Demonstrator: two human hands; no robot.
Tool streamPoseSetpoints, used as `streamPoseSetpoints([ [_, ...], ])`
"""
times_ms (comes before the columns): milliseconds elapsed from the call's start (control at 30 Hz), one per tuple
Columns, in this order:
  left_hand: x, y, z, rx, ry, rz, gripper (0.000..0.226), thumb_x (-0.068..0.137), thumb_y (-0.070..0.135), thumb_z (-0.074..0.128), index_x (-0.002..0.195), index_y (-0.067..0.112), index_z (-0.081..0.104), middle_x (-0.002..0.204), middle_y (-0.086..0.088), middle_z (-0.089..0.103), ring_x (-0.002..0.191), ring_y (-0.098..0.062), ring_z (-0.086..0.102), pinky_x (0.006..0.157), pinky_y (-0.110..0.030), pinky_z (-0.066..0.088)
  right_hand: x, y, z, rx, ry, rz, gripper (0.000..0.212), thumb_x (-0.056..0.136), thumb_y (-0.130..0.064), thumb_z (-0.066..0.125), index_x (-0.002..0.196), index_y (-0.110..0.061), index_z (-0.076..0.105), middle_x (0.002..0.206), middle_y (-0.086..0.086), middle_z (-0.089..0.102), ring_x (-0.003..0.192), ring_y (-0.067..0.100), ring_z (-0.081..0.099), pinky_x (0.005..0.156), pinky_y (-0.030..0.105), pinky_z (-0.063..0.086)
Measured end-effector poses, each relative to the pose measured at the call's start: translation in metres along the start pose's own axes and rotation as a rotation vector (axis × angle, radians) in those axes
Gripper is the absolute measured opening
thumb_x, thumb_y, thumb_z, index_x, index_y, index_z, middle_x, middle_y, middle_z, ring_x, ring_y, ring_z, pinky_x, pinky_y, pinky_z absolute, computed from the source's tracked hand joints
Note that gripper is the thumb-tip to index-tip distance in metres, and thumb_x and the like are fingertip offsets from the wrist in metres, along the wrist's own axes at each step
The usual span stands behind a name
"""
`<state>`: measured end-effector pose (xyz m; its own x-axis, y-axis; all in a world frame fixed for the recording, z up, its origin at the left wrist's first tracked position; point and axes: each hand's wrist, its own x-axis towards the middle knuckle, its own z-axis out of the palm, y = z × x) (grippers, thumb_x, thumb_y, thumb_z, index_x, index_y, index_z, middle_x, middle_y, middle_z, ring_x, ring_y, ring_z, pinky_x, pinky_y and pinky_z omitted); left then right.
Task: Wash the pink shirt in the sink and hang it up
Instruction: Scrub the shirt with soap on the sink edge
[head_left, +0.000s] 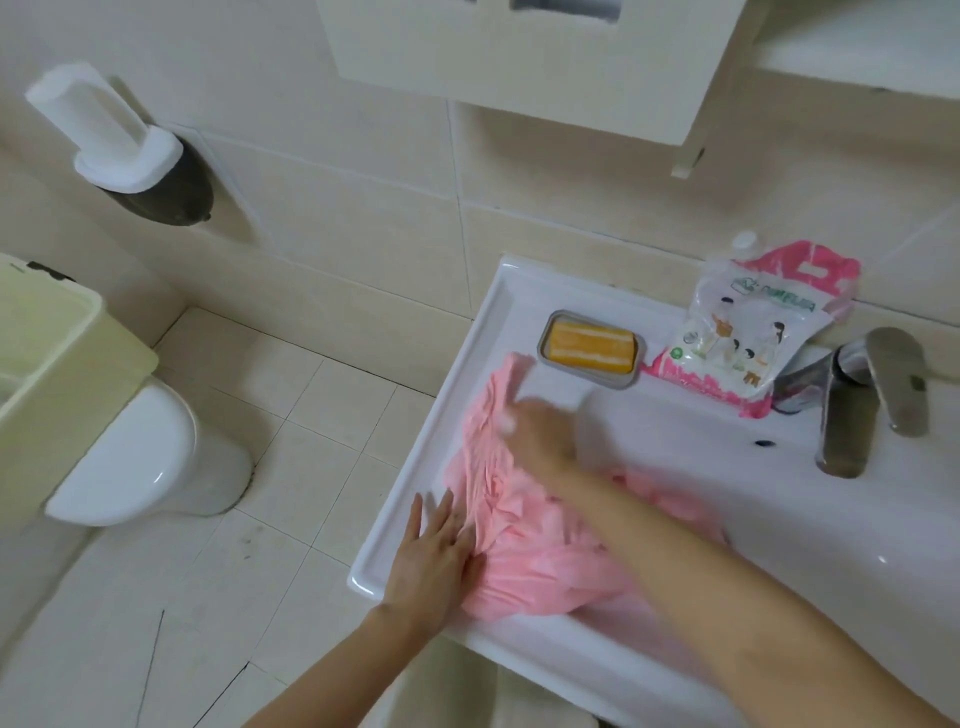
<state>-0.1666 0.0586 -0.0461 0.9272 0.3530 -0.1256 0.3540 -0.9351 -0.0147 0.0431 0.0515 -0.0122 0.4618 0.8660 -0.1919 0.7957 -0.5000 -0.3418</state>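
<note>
The white sink (597, 670) is being seen from above, by a tiled wall. A white toilet (150, 457) is standing well apart on the left, on the tiled floor. The pink shirt (519, 551) is being spread in a crumpled heap over the flat left side of the sink, with part of it hanging into the bowl. The silver tap (852, 410) is being seen at the back right of the sink. A pink and white soap bag (748, 332) is being propped against the wall, just beside the tap. A yellow soap bar (592, 347) is being kept in a grey dish (628, 382), next to the bag and near the top of the shirt. The left hand (431, 561) is being pressed flat on the near edge of the shirt, fingers spread. The right hand (535, 426) is being laid on the far part of the shirt. It is blurred, so whether cloth is being gripped cannot be told. The two hands are being kept apart.
</note>
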Motion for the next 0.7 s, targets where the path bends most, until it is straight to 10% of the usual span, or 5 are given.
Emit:
streamPoseSetpoints([
  [67,0.001,0.000,0.000,0.024,0.038,0.138,0.046,0.083,0.031,0.037,0.111,0.016,0.070,0.117,-0.006,0.068,0.119,-0.026,0.058,0.109,-0.045,0.012,0.008,0.038,-0.001,0.185,0.047,0.206,0.023,0.090,-0.030,0.057,0.095,-0.009,0.064,0.096,0.011,0.066,0.090,0.028,0.062,0.071,0.034,0.046],
  [267,0.040,0.006,-0.001,0.003,-0.004,0.561,0.044,0.084,0.027,0.037,0.113,0.024,0.070,0.125,0.003,0.064,0.123,-0.016,0.054,0.112,-0.035,0.029,-0.084,0.098,0.014,0.974,0.367,0.664,0.018,0.088,-0.023,0.067,0.085,-0.007,0.062,0.077,-0.002,0.060,0.073,0.010,0.054,0.064,0.018,0.039],
  [500,0.123,0.084,-0.004,-0.076,-0.113,0.927,0.041,0.076,0.018,0.037,0.090,0.022,0.075,0.101,0.006,0.072,0.103,-0.013,0.065,0.096,-0.025,0.046,-0.180,0.169,0.031,0.965,0.712,1.013,0.044,0.068,-0.049,0.070,0.082,-0.011,0.051,0.071,-0.001,0.049,0.066,0.019,0.050,0.060,0.031,0.037],
  [633,0.144,0.133,-0.027,-0.508,-0.214,0.424,0.041,0.080,0.027,0.037,0.099,0.017,0.072,0.109,-0.008,0.069,0.111,-0.030,0.057,0.097,-0.036,0.035,-0.203,0.182,0.016,1.077,1.028,1.047,0.042,0.079,-0.011,0.074,0.113,-0.012,0.050,0.099,0.004,0.058,0.087,0.019,0.056,0.065,0.017,0.047],
  [700,0.144,0.151,-0.032,-0.629,-0.157,0.172,0.064,0.073,0.049,0.024,0.120,0.025,0.061,0.137,-0.010,0.053,0.132,-0.032,0.040,0.107,-0.046,0.026,-0.203,0.176,0.005,1.107,0.983,0.846,0.053,0.078,-0.025,0.076,0.121,-0.026,0.046,0.104,-0.011,0.056,0.090,0.008,0.058,0.070,0.008,0.047],
])
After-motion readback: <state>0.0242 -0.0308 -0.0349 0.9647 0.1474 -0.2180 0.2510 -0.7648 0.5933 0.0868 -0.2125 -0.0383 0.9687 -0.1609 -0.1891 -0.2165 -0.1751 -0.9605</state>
